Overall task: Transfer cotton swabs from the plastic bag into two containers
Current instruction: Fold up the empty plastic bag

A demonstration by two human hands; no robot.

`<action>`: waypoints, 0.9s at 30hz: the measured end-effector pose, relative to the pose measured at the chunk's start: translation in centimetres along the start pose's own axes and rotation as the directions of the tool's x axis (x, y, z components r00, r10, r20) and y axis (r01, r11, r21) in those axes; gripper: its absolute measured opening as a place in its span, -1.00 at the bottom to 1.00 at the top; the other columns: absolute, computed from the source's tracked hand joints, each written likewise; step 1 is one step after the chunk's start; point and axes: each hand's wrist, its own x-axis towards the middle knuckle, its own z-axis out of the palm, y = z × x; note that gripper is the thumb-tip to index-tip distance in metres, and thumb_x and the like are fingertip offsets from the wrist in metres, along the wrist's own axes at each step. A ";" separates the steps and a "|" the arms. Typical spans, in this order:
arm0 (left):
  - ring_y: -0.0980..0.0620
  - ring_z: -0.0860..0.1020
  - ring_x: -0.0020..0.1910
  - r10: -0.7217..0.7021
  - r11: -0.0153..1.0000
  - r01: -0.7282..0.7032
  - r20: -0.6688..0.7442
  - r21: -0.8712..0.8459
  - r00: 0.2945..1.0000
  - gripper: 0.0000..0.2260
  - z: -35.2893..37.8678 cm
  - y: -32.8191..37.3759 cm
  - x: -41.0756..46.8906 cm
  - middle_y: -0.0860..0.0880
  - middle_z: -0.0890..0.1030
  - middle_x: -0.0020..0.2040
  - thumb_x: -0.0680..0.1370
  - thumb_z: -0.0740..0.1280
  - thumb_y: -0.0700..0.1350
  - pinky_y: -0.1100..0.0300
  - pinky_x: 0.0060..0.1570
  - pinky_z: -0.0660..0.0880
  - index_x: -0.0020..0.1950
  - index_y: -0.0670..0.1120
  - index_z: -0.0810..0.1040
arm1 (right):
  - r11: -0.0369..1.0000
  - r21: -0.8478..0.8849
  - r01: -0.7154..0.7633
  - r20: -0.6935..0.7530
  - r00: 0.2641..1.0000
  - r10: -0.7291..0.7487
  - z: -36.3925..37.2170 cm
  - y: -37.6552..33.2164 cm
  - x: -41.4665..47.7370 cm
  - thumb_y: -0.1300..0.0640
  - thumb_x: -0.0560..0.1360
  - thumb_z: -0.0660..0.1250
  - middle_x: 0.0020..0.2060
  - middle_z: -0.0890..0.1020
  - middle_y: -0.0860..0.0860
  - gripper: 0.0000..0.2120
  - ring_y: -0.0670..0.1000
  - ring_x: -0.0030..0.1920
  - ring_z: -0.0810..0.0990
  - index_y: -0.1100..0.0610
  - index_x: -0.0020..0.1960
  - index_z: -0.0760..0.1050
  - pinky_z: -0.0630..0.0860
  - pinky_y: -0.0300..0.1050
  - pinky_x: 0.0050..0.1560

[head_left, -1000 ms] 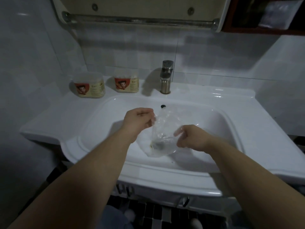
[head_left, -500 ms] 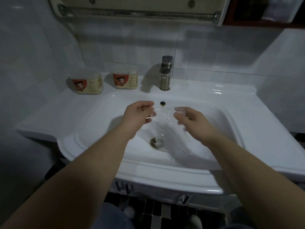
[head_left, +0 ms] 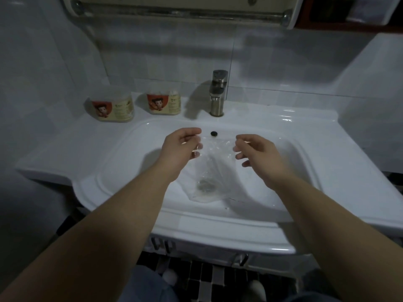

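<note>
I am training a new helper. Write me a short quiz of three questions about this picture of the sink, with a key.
1. True or false: the left container and the right container both stand to the right of the faucet.
2. Over what does the plastic bag hang? A) the sink B) the floor C) a shelf
3. Fill in: the bag's top edge is held between the left hand and the ___ hand.
Key: 1 false, they stand to its left. 2 A. 3 right; the right hand pinches it too.
</note>
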 end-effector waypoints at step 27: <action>0.13 0.56 -0.40 -0.091 0.937 0.038 -0.137 -0.346 0.986 -0.91 -0.6 0.8 1.0 0.01 0.59 -0.35 0.66 0.32 -0.26 0.28 -0.19 0.60 0.11 -0.14 0.60 | 0.945 -0.188 -0.268 0.428 0.843 0.325 0.9 0.8 -0.9 0.14 0.33 0.61 -0.18 0.70 0.05 -0.59 0.00 -0.20 0.69 0.10 0.14 0.60 0.58 -0.04 -0.08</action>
